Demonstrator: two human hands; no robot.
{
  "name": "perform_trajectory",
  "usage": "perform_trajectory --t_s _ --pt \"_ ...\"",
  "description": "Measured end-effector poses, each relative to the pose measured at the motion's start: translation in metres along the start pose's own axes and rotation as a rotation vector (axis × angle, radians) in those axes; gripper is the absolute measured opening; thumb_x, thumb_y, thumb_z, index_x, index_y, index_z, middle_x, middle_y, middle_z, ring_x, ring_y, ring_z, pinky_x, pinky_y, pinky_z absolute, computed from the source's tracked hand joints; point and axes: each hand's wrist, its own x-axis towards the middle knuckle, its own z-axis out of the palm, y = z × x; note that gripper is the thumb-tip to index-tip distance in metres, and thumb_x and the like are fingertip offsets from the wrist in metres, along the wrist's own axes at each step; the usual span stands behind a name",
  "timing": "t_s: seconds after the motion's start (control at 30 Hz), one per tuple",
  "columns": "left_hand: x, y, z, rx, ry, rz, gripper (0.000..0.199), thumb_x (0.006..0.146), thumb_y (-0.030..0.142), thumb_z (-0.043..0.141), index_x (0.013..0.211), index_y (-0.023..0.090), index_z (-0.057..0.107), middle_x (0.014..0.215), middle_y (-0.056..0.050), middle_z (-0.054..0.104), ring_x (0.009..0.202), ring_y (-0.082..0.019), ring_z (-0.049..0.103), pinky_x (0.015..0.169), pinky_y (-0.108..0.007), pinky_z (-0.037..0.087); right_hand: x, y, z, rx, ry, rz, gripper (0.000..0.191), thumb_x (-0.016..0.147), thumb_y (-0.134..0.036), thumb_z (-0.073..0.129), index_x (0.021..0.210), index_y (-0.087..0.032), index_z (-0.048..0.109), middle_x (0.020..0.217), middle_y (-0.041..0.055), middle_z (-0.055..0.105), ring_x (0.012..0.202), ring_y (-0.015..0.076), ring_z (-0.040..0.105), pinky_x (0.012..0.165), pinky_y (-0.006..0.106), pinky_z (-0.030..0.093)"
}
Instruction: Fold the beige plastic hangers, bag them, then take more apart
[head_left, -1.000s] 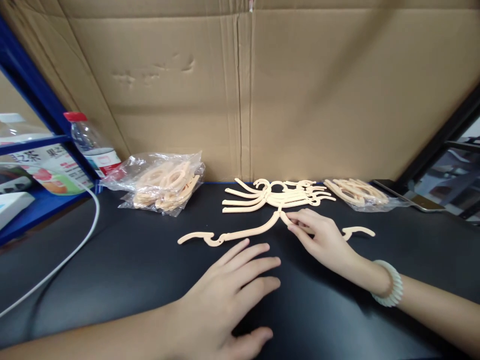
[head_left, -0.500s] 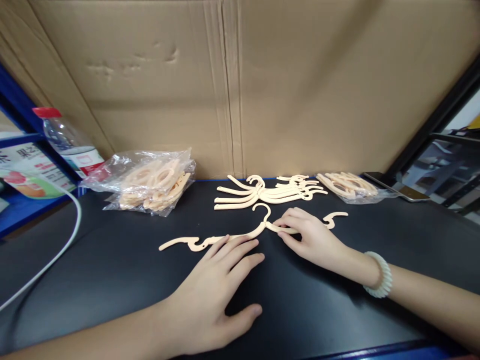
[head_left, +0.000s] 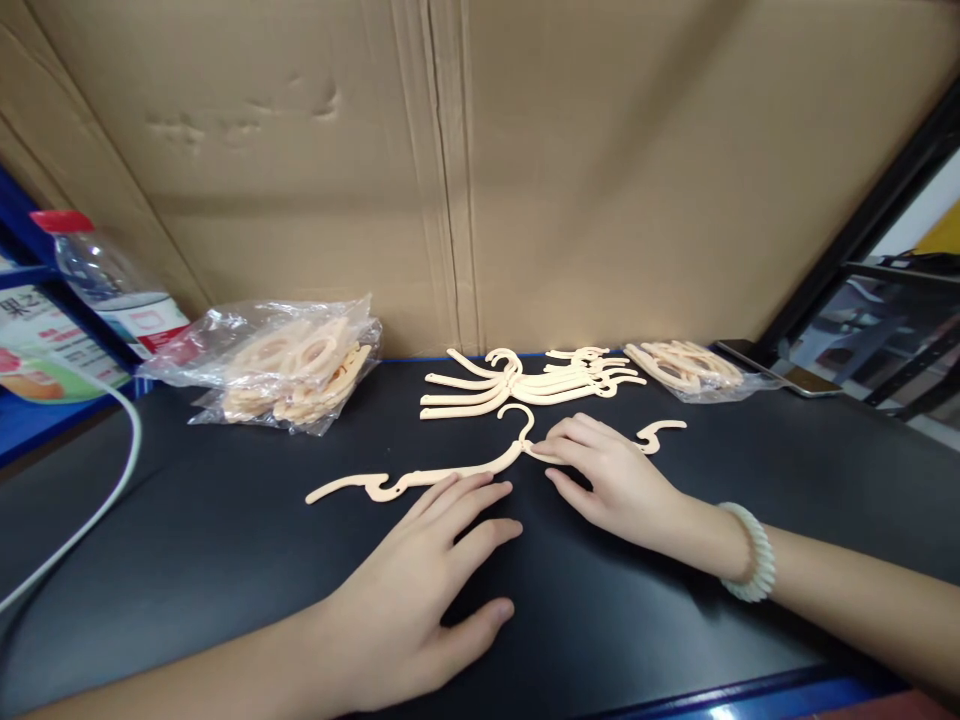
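A cream folding clothes hanger [head_left: 450, 473] lies unfolded on the black tabletop, its hook pointing away from me. My left hand [head_left: 420, 590] rests below the hanger's left arm with the fingers spread, fingertips at or against its near edge. Over the right arm lies my right hand [head_left: 615, 478], fingers stretched out onto it and thumb apart on the near side; part of that arm is hidden beneath. Just behind is a stack of several similar hangers [head_left: 480, 395], their arms fanned out to both sides.
Clear plastic bags of cream hanger parts lie at the back left [head_left: 300, 375] and back right [head_left: 686, 368]. A phone [head_left: 780, 368] is beside the right bag. A red-capped bottle [head_left: 112, 280] and white cable [head_left: 112, 500] are at left. Cardboard [head_left: 562, 180] stands behind.
My right thumb has come away from the hanger's right arm and the fingers have loosened. The whole view has shifted slightly; the left hand stays about where it was.
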Motion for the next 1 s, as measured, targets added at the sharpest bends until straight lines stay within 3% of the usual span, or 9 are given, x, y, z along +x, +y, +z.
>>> perform_trajectory --t_s 0.77,1.0 --pt "0.0022 -0.0051 -0.0048 -0.045 -0.037 0.011 0.046 0.083 0.026 0.063 0.129 0.026 0.058 0.146 -0.011 0.047 0.138 -0.035 0.036 0.113 -0.056 0.029 0.0002 0.0081 0.0009 -0.013 -0.018 -0.041 0.033 0.088 -0.003 0.044 0.109 -0.017 0.066 0.097 0.0088 0.064 0.090 0.0226 0.057 0.079 0.039 0.055" --pt "0.0027 -0.0051 -0.0054 -0.046 -0.061 0.006 0.045 0.085 0.027 0.060 0.130 0.023 0.057 0.147 -0.012 0.046 0.138 -0.034 0.037 0.110 -0.052 0.036 -0.0009 0.0102 0.0019 -0.009 -0.007 -0.044 0.034 0.089 -0.003 0.043 0.109 -0.018 0.065 0.098 0.0084 0.065 0.092 0.0226 0.057 0.081 0.040 0.054"
